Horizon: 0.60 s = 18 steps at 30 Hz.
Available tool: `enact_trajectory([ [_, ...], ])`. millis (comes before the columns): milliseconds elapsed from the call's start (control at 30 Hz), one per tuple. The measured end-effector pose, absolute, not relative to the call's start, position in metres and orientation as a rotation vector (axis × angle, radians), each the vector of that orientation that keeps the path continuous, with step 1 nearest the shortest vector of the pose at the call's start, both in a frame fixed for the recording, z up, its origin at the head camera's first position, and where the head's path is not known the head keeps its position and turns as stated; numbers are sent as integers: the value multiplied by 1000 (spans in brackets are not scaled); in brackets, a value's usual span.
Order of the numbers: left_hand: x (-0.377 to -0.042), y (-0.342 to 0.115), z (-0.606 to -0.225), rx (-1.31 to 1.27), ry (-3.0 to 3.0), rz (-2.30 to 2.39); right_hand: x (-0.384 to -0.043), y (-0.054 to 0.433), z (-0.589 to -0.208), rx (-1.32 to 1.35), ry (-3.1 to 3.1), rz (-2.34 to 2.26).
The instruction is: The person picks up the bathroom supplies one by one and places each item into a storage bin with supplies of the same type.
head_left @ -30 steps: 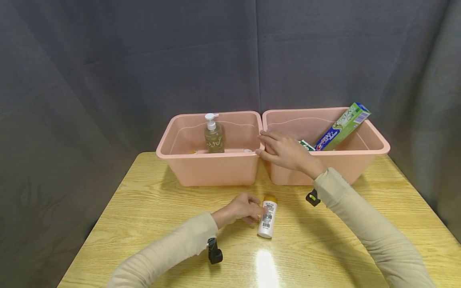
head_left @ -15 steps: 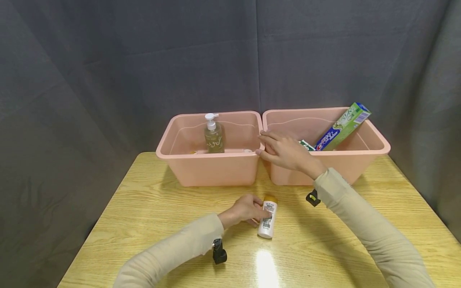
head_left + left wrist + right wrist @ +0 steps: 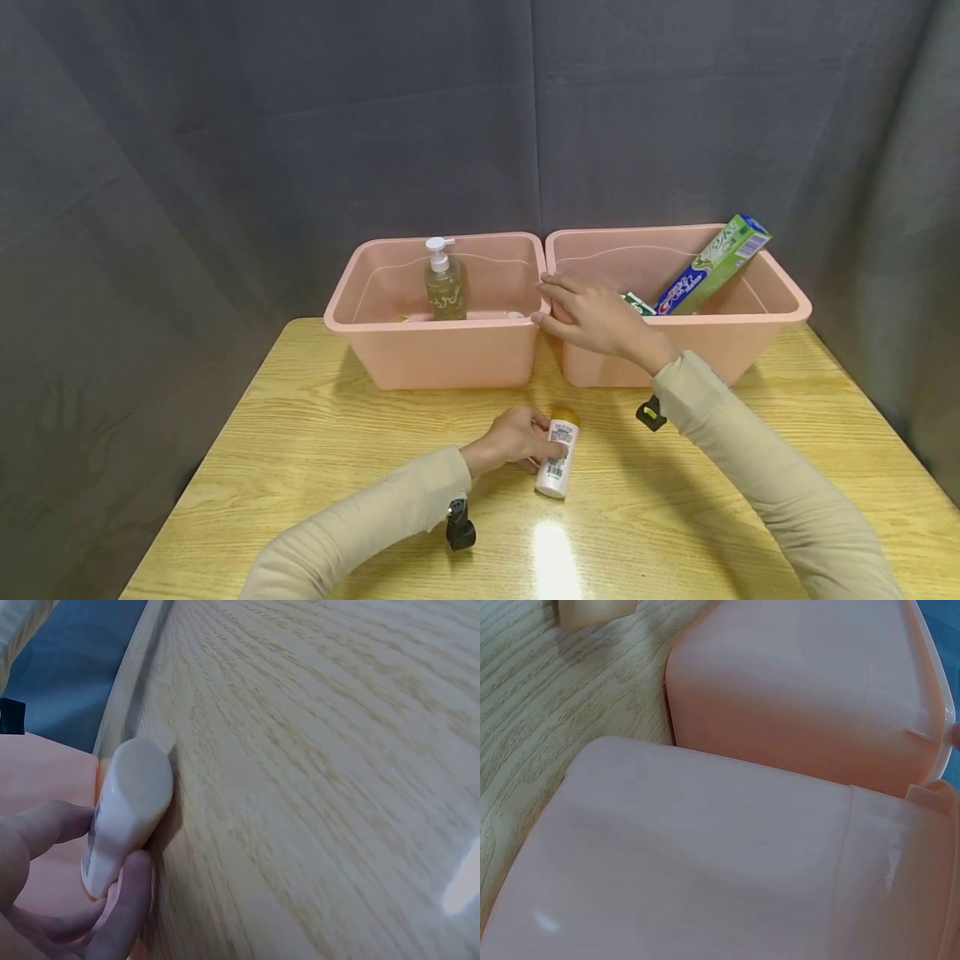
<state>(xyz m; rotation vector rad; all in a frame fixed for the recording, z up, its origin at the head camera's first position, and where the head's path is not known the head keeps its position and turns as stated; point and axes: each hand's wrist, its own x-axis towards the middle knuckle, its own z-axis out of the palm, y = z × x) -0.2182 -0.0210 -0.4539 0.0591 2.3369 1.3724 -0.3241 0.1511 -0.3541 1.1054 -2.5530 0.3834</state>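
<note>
A small white bottle [image 3: 553, 479] with a yellow cap and a printed barcode label lies on the table, its cap toward the bins. My left hand [image 3: 512, 437] pinches it from the left, thumb on the label. In the left wrist view, the thumb and fingers hold the bottle [image 3: 139, 787] on opposite sides, base facing the camera. My right hand [image 3: 596, 317] rests over the adjoining rims of the left pink bin [image 3: 450, 354] and the right pink bin [image 3: 720, 350], fingers extended. Only a fingertip of it shows in the right wrist view.
A green pump bottle [image 3: 446, 292] stands in the left bin, beside small partly hidden items. The right bin holds a toothpaste box [image 3: 708, 271] leaning over its rim and a green-and-white packet [image 3: 639, 304]. A dark curtain [image 3: 420, 125] hangs behind the wooden table [image 3: 315, 433].
My left hand has moved slightly right, from beside the white bottle to pinching it, thumb now across the label. My right hand and the bins have stayed in place.
</note>
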Motion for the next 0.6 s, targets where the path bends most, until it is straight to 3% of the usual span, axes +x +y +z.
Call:
enact_trajectory([
  [600, -217, -27, -450, 46, 2336, 1317, -324, 152, -354, 1098, -2565, 392],
])
